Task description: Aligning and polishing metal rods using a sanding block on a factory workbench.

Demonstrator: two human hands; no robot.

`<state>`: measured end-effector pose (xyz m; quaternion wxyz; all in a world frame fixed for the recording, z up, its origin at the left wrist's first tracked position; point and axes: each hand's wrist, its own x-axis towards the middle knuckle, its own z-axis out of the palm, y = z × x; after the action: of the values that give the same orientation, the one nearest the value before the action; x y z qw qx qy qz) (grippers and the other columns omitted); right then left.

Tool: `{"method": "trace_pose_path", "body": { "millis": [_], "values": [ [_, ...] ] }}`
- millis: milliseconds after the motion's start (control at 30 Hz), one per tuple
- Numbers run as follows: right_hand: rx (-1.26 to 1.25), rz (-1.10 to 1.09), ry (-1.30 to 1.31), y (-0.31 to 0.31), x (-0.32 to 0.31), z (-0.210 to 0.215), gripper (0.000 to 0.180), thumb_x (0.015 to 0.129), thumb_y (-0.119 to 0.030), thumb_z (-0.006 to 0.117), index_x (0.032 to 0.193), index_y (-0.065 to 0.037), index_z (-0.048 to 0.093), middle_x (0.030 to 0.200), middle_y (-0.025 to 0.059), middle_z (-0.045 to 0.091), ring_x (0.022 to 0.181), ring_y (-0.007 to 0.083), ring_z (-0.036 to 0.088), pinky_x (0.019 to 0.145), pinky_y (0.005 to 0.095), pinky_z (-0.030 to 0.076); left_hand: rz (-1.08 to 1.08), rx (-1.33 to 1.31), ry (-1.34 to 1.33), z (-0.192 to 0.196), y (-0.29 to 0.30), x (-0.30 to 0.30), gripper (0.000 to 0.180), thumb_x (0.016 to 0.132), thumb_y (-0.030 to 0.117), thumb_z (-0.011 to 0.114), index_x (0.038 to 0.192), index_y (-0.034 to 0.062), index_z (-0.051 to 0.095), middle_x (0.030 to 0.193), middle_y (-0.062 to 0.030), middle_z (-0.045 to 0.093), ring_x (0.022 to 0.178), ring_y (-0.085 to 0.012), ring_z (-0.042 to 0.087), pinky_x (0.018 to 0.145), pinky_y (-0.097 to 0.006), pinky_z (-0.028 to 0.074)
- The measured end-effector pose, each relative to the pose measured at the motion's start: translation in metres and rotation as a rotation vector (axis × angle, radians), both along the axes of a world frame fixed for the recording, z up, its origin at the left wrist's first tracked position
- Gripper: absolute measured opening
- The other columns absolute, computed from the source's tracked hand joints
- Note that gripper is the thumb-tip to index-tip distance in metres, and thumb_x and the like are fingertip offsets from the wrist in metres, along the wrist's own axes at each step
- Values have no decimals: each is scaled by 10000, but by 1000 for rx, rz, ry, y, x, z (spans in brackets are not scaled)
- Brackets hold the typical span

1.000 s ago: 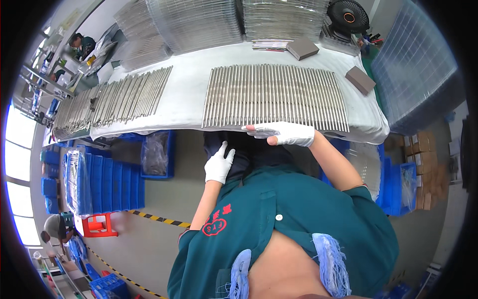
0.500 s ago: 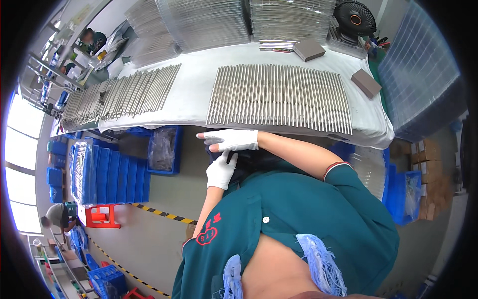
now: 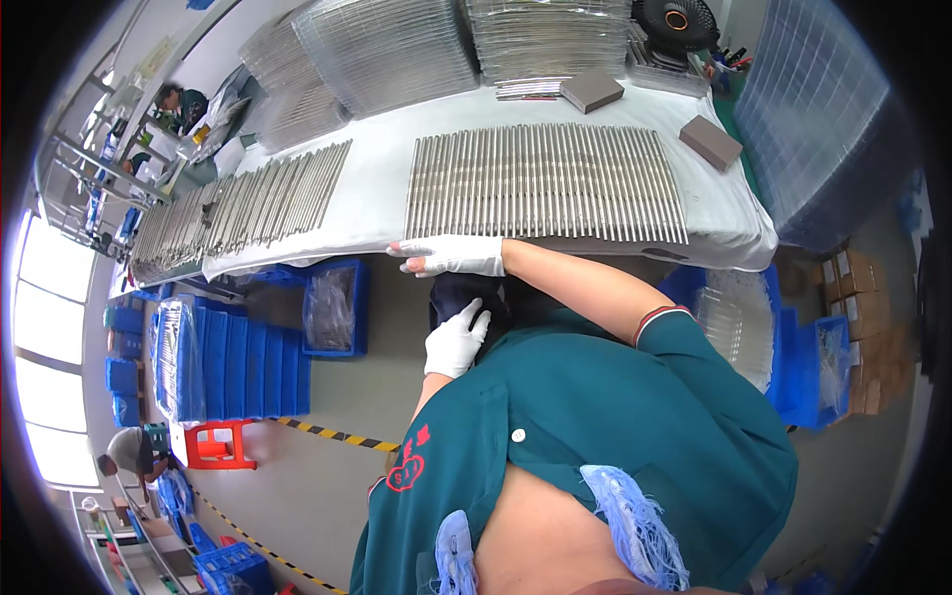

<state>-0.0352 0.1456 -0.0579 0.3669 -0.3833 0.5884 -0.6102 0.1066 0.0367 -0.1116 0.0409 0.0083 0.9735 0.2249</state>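
My right hand [image 3: 451,255], in a white glove with bare fingertips, stretches leftward along the near edge of the table with its fingers extended and nothing in them. Below it my left hand [image 3: 456,339], also gloved, lies by my dark-clothed lap [image 3: 466,297] with fingers apart and empty. Just beyond the right hand, a wide row of thin metal rods [image 3: 543,183] lies side by side on the white cloth [image 3: 372,183]. A second, less even group of rods [image 3: 283,193] covers the left part of the table.
Stacked clear plastic trays [image 3: 387,50] and a black fan [image 3: 676,22] stand at the back. Two grey-brown blocks [image 3: 593,90] [image 3: 710,143] rest on the cloth. Blue bins [image 3: 248,362] stand on the floor at left, cartons [image 3: 855,283] at right. Other people [image 3: 183,107] work far left.
My left hand has shifted slightly right and down, further apart from the right hand. The right hand sits a little higher, nearer the table edge. The view has tilted slightly.
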Motion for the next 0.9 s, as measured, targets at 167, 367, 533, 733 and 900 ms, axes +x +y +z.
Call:
{"method": "trace_pose_path", "body": {
  "millis": [167, 367, 533, 733, 900],
  "values": [
    [92, -4, 331, 11, 9, 0, 857, 949, -622, 512, 1563, -84, 251, 1611, 114, 280, 1451, 259, 340, 1180, 379, 286, -15, 11, -33, 5, 4, 0, 418, 942, 482, 544, 1248, 221, 659, 948, -170, 715, 859, -360, 692, 777, -442, 548],
    [89, 186, 95, 66, 46, 26, 904, 904, -637, 577, 1528, -34, 325, 1548, 140, 394, 1440, 262, 360, 1182, 385, 285, 49, 58, -101, -11, 2, -9, 441, 929, 531, 542, 1168, 188, 683, 924, -173, 722, 872, -369, 700, 793, -437, 551],
    [123, 78, 61, 164, 59, 23, 915, 892, -632, 595, 1517, -15, 339, 1559, 151, 376, 1460, 266, 318, 1193, 381, 249, -138, -27, -201, 0, 13, -39, 411, 943, 514, 534, 1189, 228, 696, 991, -140, 726, 928, -347, 692, 834, -427, 543],
    [175, 47, 58, 230, 64, 38, 881, 898, -594, 617, 1512, -20, 354, 1568, 146, 364, 1464, 270, 311, 1197, 371, 234, -199, 82, -161, -40, -15, -64, 419, 942, 526, 533, 1191, 236, 704, 950, -188, 714, 873, -381, 689, 805, -464, 552],
    [161, 36, 114, 235, 49, 41, 870, 917, -602, 572, 1523, -25, 333, 1594, 167, 302, 1492, 303, 240, 1207, 409, 186, -98, 252, -69, -65, -26, -80, 374, 949, 435, 571, 1169, 169, 715, 941, -198, 713, 872, -390, 684, 799, -462, 542]
  ]
}}
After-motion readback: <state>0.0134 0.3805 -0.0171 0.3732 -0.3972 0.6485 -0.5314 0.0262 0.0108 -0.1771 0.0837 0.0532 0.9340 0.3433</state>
